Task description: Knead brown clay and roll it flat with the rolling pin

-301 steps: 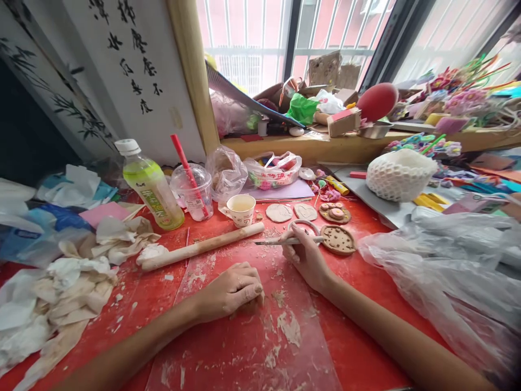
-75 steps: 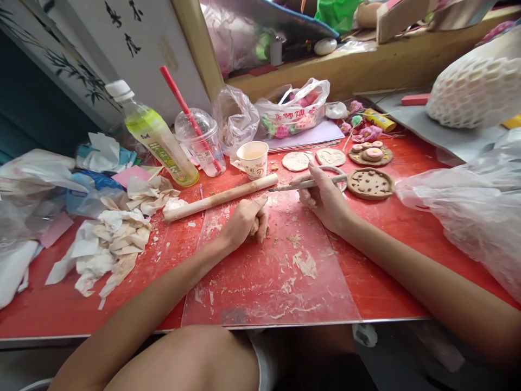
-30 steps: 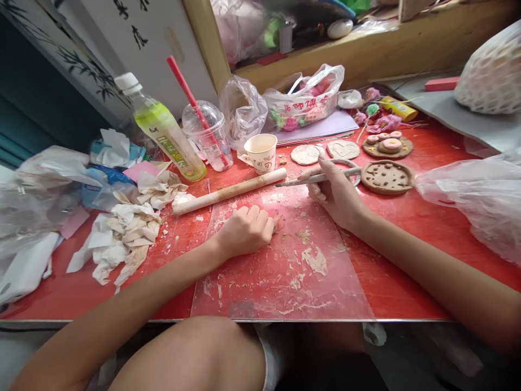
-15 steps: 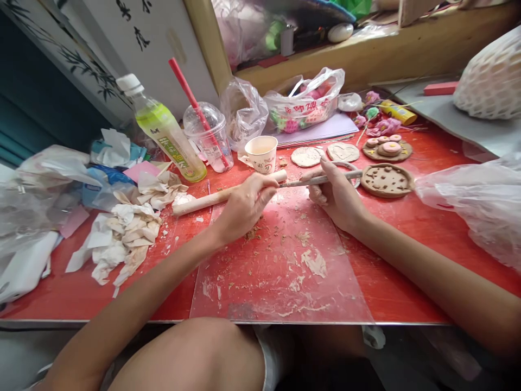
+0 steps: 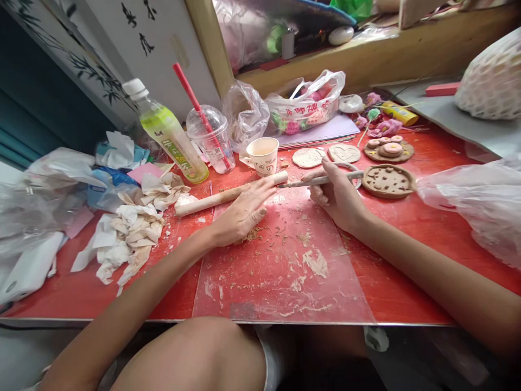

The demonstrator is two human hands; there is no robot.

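My left hand lies palm down with its fingers stretched out, against or just over a wooden rolling pin; whether they touch cannot be made out. In my right hand is a slender, clay-smeared, pen-like tool, gripped between thumb and fingers. Its thin dark tip points left, close to the left fingertips. Beneath both hands is a clear plastic sheet strewn with clay crumbs and smears. A paper cup of cloudy liquid stands just behind the rolling pin.
Behind my right hand lie two pale clay discs, a spotted brown clay dish and a decorated clay piece. Crumpled tissues, a drink bottle and a plastic cup with red straw are left. Plastic bags lie right.
My left hand has let go of the tool's tip. Its fingers have opened and flattened toward the rolling pin. My right hand holds the tool in nearly the same place.
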